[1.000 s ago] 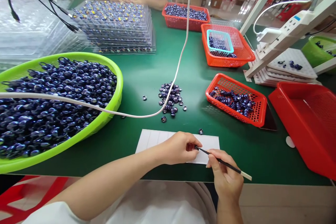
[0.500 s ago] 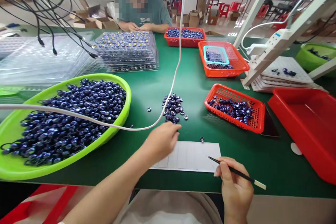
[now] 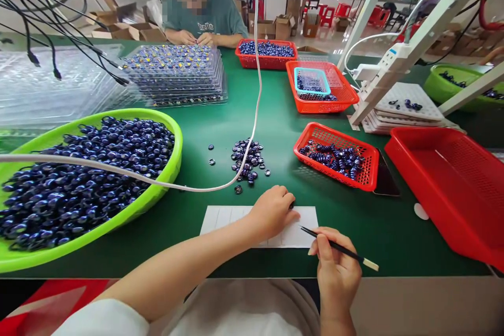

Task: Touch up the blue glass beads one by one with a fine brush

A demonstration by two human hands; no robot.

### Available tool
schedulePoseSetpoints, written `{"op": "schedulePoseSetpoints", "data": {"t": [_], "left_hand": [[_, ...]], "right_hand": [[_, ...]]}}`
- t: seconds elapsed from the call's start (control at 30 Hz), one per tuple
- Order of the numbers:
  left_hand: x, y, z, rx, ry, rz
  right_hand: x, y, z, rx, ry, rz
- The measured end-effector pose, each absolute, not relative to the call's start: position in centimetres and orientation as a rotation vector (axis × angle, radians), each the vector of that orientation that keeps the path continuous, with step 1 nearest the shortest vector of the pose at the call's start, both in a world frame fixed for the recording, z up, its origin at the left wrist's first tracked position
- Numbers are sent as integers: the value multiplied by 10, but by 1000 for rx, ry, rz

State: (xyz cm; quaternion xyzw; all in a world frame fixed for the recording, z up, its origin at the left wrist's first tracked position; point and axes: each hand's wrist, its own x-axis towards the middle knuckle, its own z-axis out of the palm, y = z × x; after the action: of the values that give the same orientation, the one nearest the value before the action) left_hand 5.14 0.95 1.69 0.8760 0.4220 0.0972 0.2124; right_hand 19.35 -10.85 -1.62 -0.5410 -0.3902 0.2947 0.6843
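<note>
- Tweezers [image 3: 338, 247] gripped by right hand [image 3: 338, 265], tips over white sheet [image 3: 224, 215].
- Dark piece [image 3: 292, 205] seen by left hand [image 3: 271, 211], at sheet's far edge; whether gripped, cannot be told.
- Green basket [image 3: 178, 142], near left: heaped with dark-blue looped pieces [image 3: 79, 205].
- Red basket [image 3: 354, 144], right: part-filled with dark-blue parts [image 3: 340, 160].
- Orange basket [image 3: 323, 107], far right: blue basket [image 3: 328, 84] nested inside, dark bits [image 3: 307, 83] held.

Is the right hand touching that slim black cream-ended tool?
Touching: the head view shows the right hand gripping the slim black tool like a pen.
</note>
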Motion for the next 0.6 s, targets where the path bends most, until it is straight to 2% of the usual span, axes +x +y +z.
{"op": "schedulePoseSetpoints", "data": {"t": [0.33, 0.47, 0.6], "left_hand": [[25, 12, 21, 2371, 1061, 364], [-3, -12, 19, 2377, 879, 534], [-19, -39, 15, 2454, 700, 496]], "right_hand": [[193, -105, -14, -1245, -868, 662], [198, -105, 3, -1471, -1008, 863], [205, -100, 13, -1526, -1235, 983]]}}
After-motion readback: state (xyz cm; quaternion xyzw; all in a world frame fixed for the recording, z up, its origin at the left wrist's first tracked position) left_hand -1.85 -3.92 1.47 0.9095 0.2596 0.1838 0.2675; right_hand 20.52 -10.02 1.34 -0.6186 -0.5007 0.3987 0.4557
